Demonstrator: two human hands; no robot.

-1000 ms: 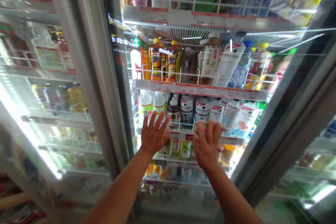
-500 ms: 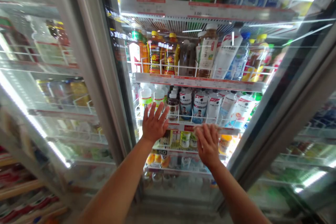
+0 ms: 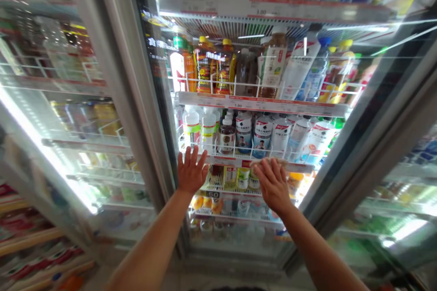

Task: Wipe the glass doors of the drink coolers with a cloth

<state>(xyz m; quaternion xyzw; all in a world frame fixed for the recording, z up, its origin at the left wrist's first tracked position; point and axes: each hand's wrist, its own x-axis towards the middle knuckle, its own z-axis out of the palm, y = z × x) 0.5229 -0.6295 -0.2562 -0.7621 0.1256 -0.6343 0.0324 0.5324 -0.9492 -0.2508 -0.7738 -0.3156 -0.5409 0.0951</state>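
Observation:
My left hand (image 3: 190,170) lies flat with spread fingers on the glass door (image 3: 160,113) of a drinks cooler, near the door's left frame. My right hand (image 3: 273,184) presses a pale cloth (image 3: 270,161) against the same glass; only the cloth's edge shows above my fingertips. Both hands sit level with the third shelf's price rail (image 3: 232,161). Behind the glass stand white-labelled bottles (image 3: 262,132) on that shelf and orange and brown tea bottles (image 3: 205,70) on the shelf above.
A second glass door (image 3: 68,113) with dimmer shelves stands to the left, parted by a grey frame post (image 3: 119,82). A dark door frame (image 3: 368,132) slants down the right side. Lower shelves hold small cups and cans (image 3: 239,179).
Both hands have slid down the glass. My left hand moved down and left towards the frame; my right hand and the cloth dropped slightly.

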